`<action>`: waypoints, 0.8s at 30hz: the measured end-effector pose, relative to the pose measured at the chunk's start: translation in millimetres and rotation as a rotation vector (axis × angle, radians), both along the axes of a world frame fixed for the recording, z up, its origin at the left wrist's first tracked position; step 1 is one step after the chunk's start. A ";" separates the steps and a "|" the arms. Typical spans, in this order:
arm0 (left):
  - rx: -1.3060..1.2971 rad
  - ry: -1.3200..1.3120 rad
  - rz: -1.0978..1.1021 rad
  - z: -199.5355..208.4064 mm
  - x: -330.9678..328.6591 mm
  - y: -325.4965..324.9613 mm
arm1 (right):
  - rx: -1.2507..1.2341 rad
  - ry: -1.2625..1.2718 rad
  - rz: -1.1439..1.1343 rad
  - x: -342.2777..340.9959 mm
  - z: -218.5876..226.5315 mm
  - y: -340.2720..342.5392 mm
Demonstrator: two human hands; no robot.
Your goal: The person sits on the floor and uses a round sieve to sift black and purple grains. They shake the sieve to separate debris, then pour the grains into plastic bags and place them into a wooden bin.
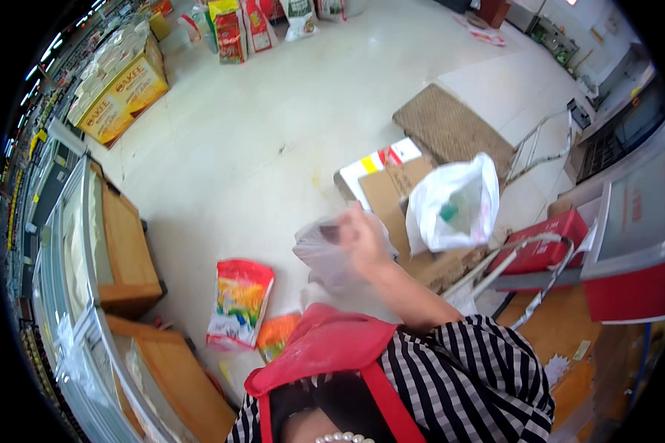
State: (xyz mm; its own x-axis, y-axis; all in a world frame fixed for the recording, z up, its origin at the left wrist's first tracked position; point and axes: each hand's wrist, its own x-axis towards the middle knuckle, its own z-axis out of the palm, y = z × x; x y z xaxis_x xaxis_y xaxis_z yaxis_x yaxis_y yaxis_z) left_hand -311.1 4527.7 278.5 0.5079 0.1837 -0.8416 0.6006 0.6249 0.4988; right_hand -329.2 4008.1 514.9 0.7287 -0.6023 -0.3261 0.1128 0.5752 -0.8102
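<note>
My right hand (359, 238) reaches forward over the floor, blurred by motion, with its fingers curled at a thin, see-through plastic bag (332, 258). The bag looks filled, and something dark shows inside near my fingers; I cannot make out what. To the right of the hand stands a white plastic bag (488, 193), open at the top, with something green in it. A flattened cardboard box (391, 188) lies between and behind the two bags. My left hand is out of sight.
Near the left front are a red colourful packet (240, 303) and an orange packet (277, 332). Wooden-sided display cases (122, 236) line the left. A brown mat (454, 122) lies beyond the boxes; a metal frame (543, 240) and a red box (543, 247) stand right.
</note>
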 end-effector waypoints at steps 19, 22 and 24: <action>1.276 -0.380 -1.543 59.1 723.4 -424.9 | 0.319 0.366 -0.591 287.4 -155.6 -405.0; 1.686 -0.176 -2.539 31.6 690.3 -419.5 | 0.512 0.421 -0.765 314.9 -163.7 -471.4; 1.438 0.033 -2.509 17.5 716.1 -470.4 | 0.621 0.395 -0.759 334.9 -168.3 -509.5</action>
